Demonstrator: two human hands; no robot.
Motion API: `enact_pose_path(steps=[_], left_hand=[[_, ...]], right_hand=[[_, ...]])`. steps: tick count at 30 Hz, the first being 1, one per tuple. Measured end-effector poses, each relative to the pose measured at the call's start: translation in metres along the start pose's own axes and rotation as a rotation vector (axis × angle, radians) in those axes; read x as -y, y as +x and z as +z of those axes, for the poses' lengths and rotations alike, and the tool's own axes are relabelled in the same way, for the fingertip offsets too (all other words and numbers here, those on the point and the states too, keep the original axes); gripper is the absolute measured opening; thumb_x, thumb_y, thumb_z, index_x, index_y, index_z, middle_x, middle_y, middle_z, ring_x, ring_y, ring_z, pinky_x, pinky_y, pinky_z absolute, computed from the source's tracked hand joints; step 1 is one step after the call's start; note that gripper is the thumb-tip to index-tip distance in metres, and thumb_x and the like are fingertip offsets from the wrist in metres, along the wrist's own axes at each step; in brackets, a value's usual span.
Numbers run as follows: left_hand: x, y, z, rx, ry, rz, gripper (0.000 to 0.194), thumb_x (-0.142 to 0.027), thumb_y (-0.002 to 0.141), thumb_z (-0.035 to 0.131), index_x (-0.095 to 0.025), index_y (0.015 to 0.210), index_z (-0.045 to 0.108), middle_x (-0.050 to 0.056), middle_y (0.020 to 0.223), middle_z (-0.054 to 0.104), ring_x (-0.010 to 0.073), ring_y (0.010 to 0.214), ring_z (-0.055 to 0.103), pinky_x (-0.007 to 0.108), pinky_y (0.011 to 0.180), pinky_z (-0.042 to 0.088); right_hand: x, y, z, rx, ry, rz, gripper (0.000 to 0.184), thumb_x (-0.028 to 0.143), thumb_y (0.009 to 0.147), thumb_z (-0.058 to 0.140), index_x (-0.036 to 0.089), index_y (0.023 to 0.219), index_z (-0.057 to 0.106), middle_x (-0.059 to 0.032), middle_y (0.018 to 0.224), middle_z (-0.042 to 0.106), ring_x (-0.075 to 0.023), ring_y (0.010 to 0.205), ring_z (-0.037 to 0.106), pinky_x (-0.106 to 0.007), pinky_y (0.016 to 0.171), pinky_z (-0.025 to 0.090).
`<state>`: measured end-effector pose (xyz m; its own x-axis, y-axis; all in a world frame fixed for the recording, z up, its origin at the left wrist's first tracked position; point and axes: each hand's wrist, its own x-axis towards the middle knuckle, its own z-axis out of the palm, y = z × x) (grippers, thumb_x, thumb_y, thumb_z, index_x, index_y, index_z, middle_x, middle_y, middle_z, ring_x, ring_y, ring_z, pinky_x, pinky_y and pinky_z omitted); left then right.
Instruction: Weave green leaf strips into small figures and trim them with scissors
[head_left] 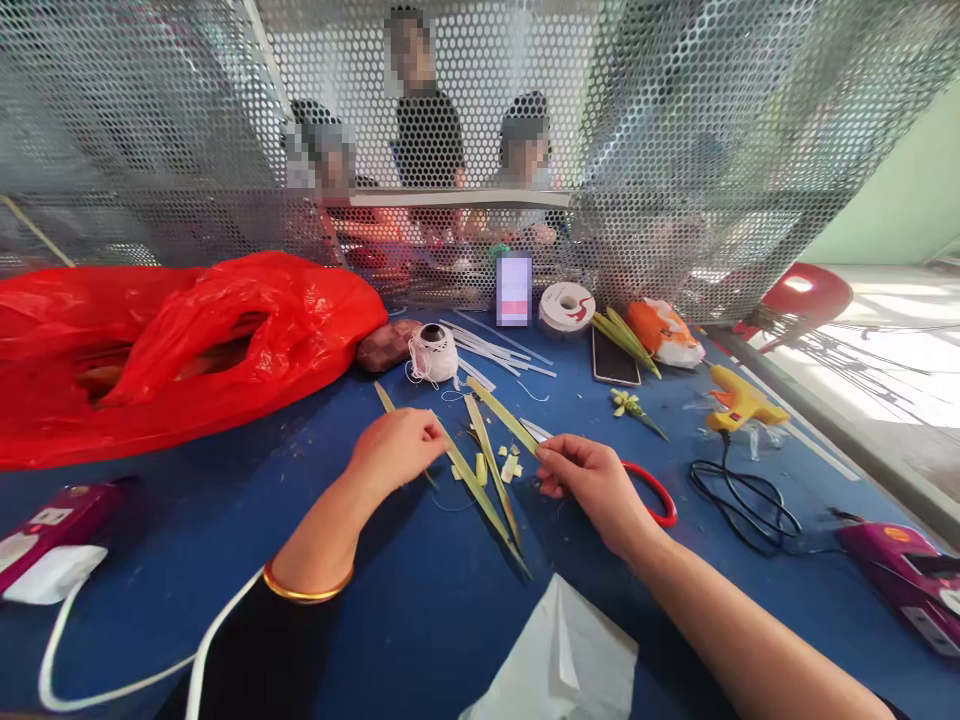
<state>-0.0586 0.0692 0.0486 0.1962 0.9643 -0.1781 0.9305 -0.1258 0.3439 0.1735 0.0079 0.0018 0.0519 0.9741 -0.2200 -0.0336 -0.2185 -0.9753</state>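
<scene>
Pale green, a leaf strip (501,411) sits pinched between the thumb and forefinger of the right hand (592,482), its far end angled toward a thread cone (433,362). From my remote seat I see the left hand (397,445), thumb and forefinger drawn close together at the top of a longer strip (478,490); I cannot tell whether they grip it. Between the hands, small scraps (511,468) suggest some cutting is done, but both strips look unshaped, so I judge much is left. Red-handled scissors (667,498) lie beneath the right hand; beyond, a flower-shaped piece (626,403), seemingly finished, rests near a yellow glue gun (742,400).
</scene>
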Motion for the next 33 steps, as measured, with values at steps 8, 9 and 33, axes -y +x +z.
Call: enact_pose_path(steps=[8,9,33], left_hand=[[-0.006,-0.001,0.016,0.06,0.085,0.176,0.019,-0.016,0.069,0.063,-0.026,0.085,0.064,-0.003,0.077,0.071,0.0179,0.074,0.063,0.026,0.055,0.031],[-0.006,0.0,0.016,0.057,0.088,0.181,0.02,-0.015,0.069,0.062,-0.026,0.086,0.064,-0.002,0.078,0.071,0.0183,0.075,0.063,0.027,0.055,0.032],[-0.02,-0.002,0.025,-0.101,-0.045,0.107,0.018,-0.016,0.078,0.053,-0.025,0.084,0.068,0.0,0.085,0.074,0.0179,0.078,0.066,0.026,0.06,0.038]], right_hand=[[-0.004,0.0,0.004,0.023,-0.009,0.002,0.034,0.048,0.071,0.072,0.016,0.076,0.064,0.0004,0.064,0.065,-0.0091,0.051,0.057,-0.02,0.05,0.043],[-0.004,0.0,0.005,0.022,-0.017,0.0,0.033,0.047,0.072,0.072,0.016,0.076,0.064,0.0004,0.064,0.065,-0.009,0.05,0.057,-0.02,0.05,0.043],[-0.005,-0.024,0.026,0.071,-0.973,-0.254,0.041,0.034,0.075,0.072,0.022,0.111,0.056,0.0001,0.087,0.069,-0.016,0.064,0.06,-0.026,0.056,0.035]])
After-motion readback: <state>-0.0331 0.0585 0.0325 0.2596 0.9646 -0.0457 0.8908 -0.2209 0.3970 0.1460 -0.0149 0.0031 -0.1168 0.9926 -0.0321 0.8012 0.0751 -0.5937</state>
